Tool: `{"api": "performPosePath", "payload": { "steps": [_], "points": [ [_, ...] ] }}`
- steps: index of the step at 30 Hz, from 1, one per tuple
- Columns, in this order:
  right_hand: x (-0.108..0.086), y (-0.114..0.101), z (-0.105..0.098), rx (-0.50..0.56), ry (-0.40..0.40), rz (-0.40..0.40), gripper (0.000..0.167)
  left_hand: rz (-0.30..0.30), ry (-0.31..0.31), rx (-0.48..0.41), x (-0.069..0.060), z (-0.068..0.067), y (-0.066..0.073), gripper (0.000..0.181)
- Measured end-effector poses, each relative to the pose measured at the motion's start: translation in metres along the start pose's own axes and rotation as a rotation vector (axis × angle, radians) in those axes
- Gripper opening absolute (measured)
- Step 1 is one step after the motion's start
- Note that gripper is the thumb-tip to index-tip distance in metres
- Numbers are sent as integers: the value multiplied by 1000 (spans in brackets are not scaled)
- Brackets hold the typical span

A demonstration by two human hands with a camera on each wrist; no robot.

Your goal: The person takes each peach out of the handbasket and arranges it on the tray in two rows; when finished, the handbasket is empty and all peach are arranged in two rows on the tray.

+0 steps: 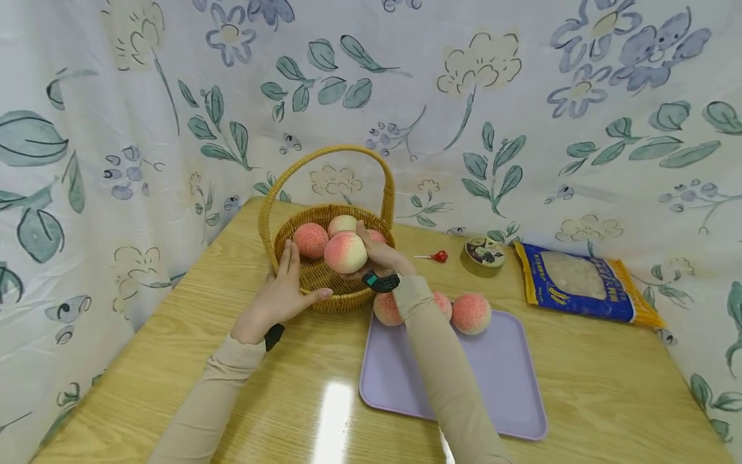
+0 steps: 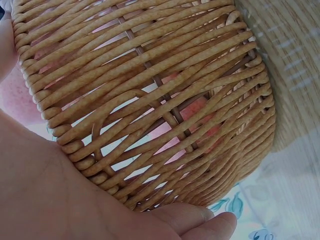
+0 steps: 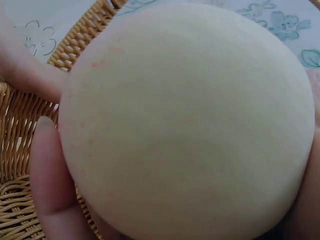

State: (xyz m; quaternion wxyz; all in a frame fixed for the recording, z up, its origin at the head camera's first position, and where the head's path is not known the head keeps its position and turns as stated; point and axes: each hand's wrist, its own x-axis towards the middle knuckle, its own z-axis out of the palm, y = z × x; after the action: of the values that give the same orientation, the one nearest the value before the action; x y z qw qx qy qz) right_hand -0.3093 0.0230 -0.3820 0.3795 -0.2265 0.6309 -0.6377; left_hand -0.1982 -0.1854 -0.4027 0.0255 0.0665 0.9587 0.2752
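Observation:
A pink-and-cream peach point(image 1: 346, 252) is held in my right hand point(image 1: 382, 256) over the wicker basket point(image 1: 342, 303). Seen from the right wrist, the peach point(image 3: 185, 120) fills most of the picture, with fingers curled against its sides. My left hand point(image 1: 277, 293) rests against the basket's near left rim, fingers fairly straight and thumb spread over the front edge. From the left wrist, that hand point(image 2: 75, 200) lies along the woven wall point(image 2: 150, 100). Inside the basket are a red peach point(image 1: 310, 241), a paler peach point(image 1: 343, 224) and another peach point(image 1: 377, 236), partly hidden behind my right hand.
A lilac tray point(image 1: 394, 374) lies under my right forearm, with peaches point(image 1: 471, 314) along its far edge, partly covered by the sleeve. Behind it are a red lollipop point(image 1: 439, 256), a round tin point(image 1: 482, 258) and a blue-and-yellow bag point(image 1: 585, 283). The basket's tall handle point(image 1: 333, 149) arches overhead.

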Motion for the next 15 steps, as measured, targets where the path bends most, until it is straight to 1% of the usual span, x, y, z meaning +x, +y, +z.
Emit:
{"api": "performPosePath", "payload": {
  "steps": [1, 4, 7, 8, 9, 11, 13, 15],
  "points": [
    [-2, -1, -2, -8, 7, -16, 87, 2, -3, 1, 0, 0, 0, 119],
    [-8, -4, -8, 19, 15, -41, 75, 1, -8, 0, 0, 0, 0, 120],
    [-18, -7, -17, 92, 37, -68, 73, 1, -9, 2, 1, 0, -1, 120],
    [-23, -8, -21, 99, 41, -80, 73, 0, -8, 2, 0, -1, -1, 120],
    [-28, -8, -25, 93, 49, -93, 73, 0, -8, 2, 1, -1, -1, 120],
    [-42, -9, -35, 112, 66, -120, 72, 0, -9, 5, 1, -1, 0, 120],
    [-60, -6, -48, 97, 97, -152, 63, -1, -10, 9, 1, 0, 1, 120],
    [-79, -1, -63, 129, 123, -188, 52, 0, -13, 8, 1, 0, 2, 120]
  ]
}}
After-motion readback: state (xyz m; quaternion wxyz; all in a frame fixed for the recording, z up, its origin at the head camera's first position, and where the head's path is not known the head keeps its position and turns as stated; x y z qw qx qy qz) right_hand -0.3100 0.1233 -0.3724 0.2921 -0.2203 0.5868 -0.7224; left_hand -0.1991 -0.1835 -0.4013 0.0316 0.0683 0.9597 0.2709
